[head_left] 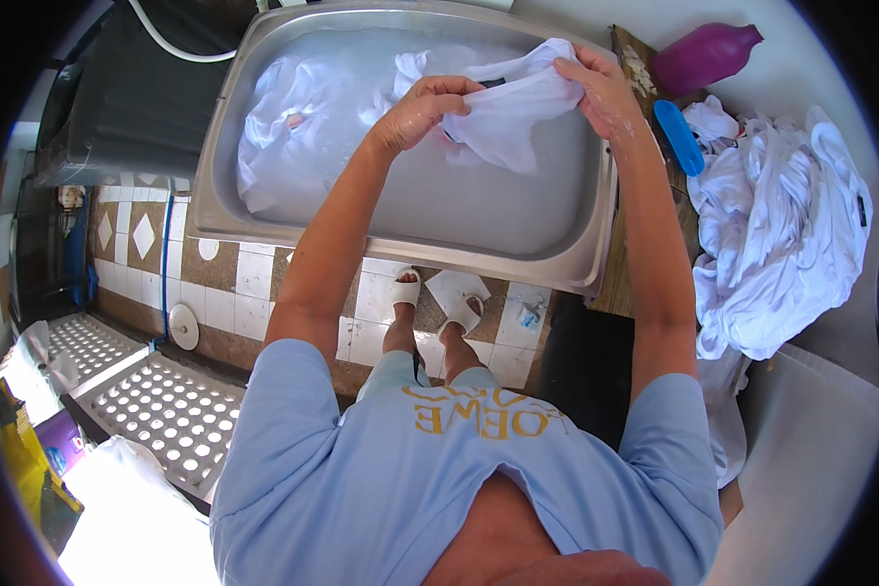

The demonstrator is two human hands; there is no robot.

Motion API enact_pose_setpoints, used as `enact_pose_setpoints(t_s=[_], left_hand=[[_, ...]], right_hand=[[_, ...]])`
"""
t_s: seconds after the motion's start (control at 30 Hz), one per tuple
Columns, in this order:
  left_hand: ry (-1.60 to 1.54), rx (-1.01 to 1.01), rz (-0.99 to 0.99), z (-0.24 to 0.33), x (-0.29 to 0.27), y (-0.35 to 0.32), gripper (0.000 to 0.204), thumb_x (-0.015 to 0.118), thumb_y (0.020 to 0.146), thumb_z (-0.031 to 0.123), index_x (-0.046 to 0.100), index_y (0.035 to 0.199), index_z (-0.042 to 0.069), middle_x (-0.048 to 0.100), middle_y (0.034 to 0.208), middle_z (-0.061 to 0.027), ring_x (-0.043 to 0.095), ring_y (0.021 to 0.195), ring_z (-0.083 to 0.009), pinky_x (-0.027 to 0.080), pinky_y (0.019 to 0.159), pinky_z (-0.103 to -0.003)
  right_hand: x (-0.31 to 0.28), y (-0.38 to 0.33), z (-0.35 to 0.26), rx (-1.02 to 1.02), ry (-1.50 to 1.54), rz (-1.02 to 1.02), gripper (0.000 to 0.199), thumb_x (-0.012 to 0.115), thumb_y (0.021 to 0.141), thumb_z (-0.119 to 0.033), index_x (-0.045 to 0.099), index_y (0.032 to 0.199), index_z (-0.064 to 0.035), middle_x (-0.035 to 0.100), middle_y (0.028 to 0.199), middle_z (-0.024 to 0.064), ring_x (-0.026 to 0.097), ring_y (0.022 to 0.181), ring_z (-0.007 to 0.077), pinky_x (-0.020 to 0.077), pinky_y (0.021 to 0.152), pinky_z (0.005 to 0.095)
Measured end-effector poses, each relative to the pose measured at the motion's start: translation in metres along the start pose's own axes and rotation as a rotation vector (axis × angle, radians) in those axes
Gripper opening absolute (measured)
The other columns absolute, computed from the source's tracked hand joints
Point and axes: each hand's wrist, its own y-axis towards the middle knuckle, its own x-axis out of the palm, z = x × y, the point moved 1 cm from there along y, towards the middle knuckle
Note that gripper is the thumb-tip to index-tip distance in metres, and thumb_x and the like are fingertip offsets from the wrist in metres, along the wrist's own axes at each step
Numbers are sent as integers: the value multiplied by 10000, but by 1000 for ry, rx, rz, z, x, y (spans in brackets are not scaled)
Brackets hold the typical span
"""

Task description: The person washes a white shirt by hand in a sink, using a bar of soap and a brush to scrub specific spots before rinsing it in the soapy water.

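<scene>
- Clearly held the thin white cloth (518,122) between both hands, above the cloudy water (469,210), in the right half of the metal basin (557,270).
- Pinched its left edge between thumb and forefinger of the left hand (415,115), with other fingers curled.
- Pinched its far right end between thumb and fingers of the right hand (606,93), over the right rim.
- Had the cloth thus rightward from the left hand and leftward from the right; touched by both, so with neither nearer.
- Stretched its long axis from left to right, with a slight slope away from the body at the right end.
- Pointed its loose part downward and toward the body, in soft folds.
- Could not tell of any join with the wet white fabric (283,122) farther left.
</scene>
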Motion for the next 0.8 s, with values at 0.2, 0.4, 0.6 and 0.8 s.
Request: enact_pose_setpoints(t_s=[0.2, 0.4, 0.6, 0.8], left_hand=[[-46, 1, -12, -8, 0, 9, 393, 536, 717, 121, 634, 1086, 27, 636, 937, -53, 587, 836, -146, 493, 733, -275], [-68, -48, -12, -11, -10, 14, 410, 523, 732, 117, 601, 1114, -10, 624, 996, -69, 575, 921, -160, 441, 880, -281], [20, 12, -10, -11, -15, 18, 227, 494, 806, 127, 619, 977, 46, 613, 914, -29, 567, 866, -113, 457, 798, -259], [-13, 76, 105, -11, -30, 18, 155, 458, 952, 165, 590, 977, 87, 579, 811, 17, 562, 741, -75, 474, 686, -234]], right_hand=[[-9, 7, 17, -115, -226, 123, 346, 639, 818, -109, 606, 1162, -92, 631, 985, 56, 581, 839, 128, 460, 760, 278], [-14, 9, 21, -606, -1508, 146, 268, 574, 884, -197, 624, 1135, -117, 629, 1115, 32, 587, 939, 123, 431, 857, 274], [16, 28, 45, -500, -869, -356, 296, 503, 888, -326, 649, 1031, -112, 653, 993, 35, 578, 743, 199, 453, 750, 287], [-2, 50, 28, 45, -552, -735, 292, 461, 897, -271, 624, 981, -43, 606, 852, 41, 511, 745, 142, 439, 723, 287]])
